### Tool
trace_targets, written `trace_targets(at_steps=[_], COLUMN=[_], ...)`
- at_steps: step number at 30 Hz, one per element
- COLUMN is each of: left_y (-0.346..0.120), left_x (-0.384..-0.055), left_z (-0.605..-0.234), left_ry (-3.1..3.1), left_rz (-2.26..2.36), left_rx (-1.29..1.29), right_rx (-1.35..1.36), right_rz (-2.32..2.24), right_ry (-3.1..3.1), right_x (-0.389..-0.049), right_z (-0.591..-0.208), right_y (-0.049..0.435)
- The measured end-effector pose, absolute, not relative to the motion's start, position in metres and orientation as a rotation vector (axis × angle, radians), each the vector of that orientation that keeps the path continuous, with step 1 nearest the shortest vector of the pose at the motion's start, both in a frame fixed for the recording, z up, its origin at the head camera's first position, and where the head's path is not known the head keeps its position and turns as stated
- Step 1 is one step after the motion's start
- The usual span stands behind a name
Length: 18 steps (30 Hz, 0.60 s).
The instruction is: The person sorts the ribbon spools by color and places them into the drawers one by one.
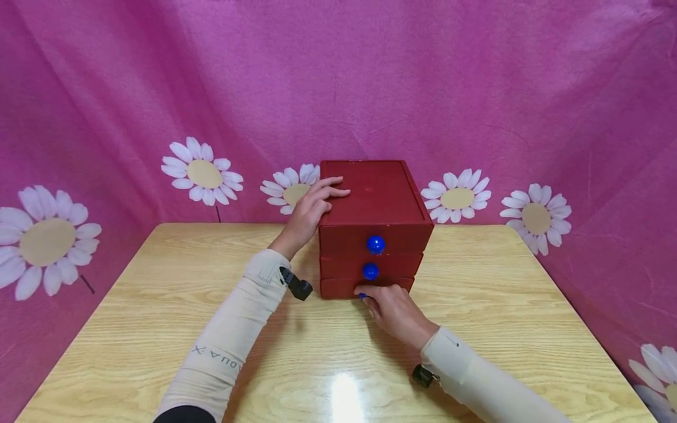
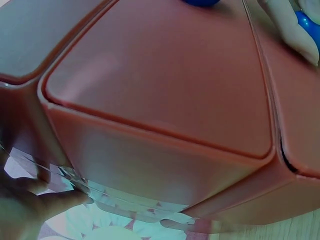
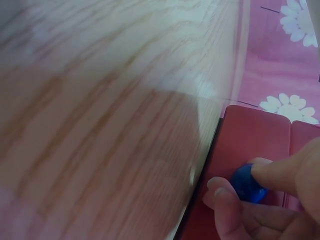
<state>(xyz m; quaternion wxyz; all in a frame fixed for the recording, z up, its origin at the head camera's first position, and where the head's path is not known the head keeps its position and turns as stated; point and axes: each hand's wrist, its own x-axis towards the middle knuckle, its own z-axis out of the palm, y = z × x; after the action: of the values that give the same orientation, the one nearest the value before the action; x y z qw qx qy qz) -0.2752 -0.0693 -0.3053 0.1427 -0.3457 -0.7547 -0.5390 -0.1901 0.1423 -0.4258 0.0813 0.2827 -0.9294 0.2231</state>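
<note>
A red three-drawer unit (image 1: 370, 194) stands on the table, each drawer front bearing a round blue knob. My left hand (image 1: 312, 208) rests on its upper left edge, fingers extended over the top. In the left wrist view, that hand's thumb and fingers (image 2: 55, 200) lie against the side. With thumb and fingers, my right hand (image 1: 396, 311) pinches the lowest blue knob (image 3: 248, 184) on the bottom drawer (image 1: 337, 288). Above it show the middle knob (image 1: 371, 271) and the top knob (image 1: 376, 245), both untouched. A narrow dark gap edges the bottom drawer in the left wrist view.
The light wooden table (image 1: 158, 329) extends in front of the unit and to both sides. A pink cloth (image 1: 370, 76) printed with white daisies hangs behind it and along both sides. A dark wrist camera (image 1: 298, 286) sits on the left sleeve.
</note>
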Motion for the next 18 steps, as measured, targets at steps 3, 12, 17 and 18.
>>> trace_targets(at_steps=[3, 12, 17, 18], left_y=[-0.0691, -0.0702, -0.0707, -0.0707], left_x=[-0.275, -0.2751, -0.2763, -0.2767], left_z=[-0.3054, -0.3061, -0.3055, -0.3054], left_ry=[-2.171, -2.193, -2.198, -2.199], left_rz=[-1.557, -1.571, -1.594, -1.601], left_rx=[-1.007, -1.002, -1.007, -1.007], right_rx=[0.834, 0.828, 0.825, 0.825], right_rz=[0.658, 0.644, 0.639, 0.638], right_ry=[-2.769, -2.749, -2.752, -2.752], right_x=[-0.1902, -0.1906, -0.1916, -0.1921], right_z=[-0.4266, -0.4281, -0.4283, -0.4287], right_y=[0.1423, 0.142, 0.1421, 0.1423])
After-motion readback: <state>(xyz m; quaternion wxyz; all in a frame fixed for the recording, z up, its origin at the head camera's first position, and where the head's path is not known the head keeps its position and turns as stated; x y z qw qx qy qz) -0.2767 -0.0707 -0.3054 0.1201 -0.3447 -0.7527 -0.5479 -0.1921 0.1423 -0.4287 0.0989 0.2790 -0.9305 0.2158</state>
